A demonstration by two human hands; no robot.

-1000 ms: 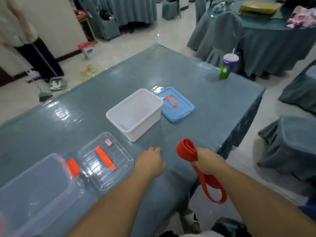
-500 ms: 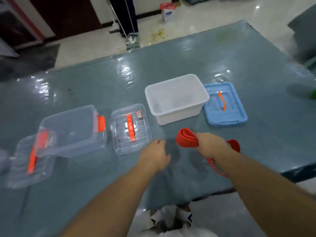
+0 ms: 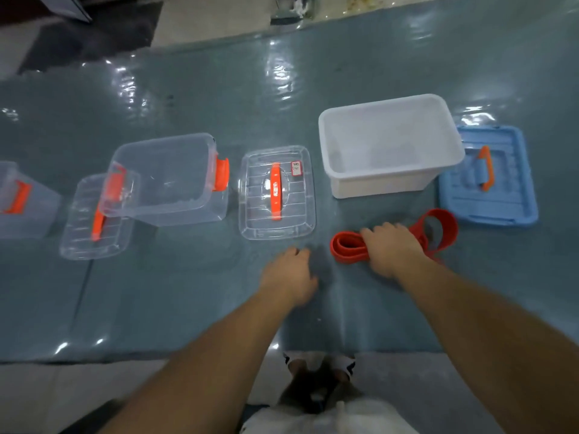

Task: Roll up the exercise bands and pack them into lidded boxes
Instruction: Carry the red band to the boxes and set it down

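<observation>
A red exercise band (image 3: pixel 346 249) lies on the table in front of the white box (image 3: pixel 382 180). Its left end is rolled into a flat coil and its loose loop curls to the right. My right hand (image 3: pixel 390 249) lies over the middle of the band, fingers curled round it. To the left of the coil my left hand (image 3: pixel 289 275) rests on the table with fingers loosely bent, holding nothing. The white box stands open, and its blue lid (image 3: pixel 488 180) lies flat on its right.
A clear lid with an orange handle (image 3: pixel 275 192) lies left of the white box. Further left stand a clear box with orange latches (image 3: pixel 169 180), another clear lid (image 3: pixel 94 217) partly under it, and a third clear box (image 3: pixel 18 202) at the frame's edge. The table's near edge (image 3: pixel 188 355) is close to my body.
My right hand brought the red band down from the air onto the table before the white box. My view swung left and down, bringing more clear boxes into sight. My left hand stayed on the table.
</observation>
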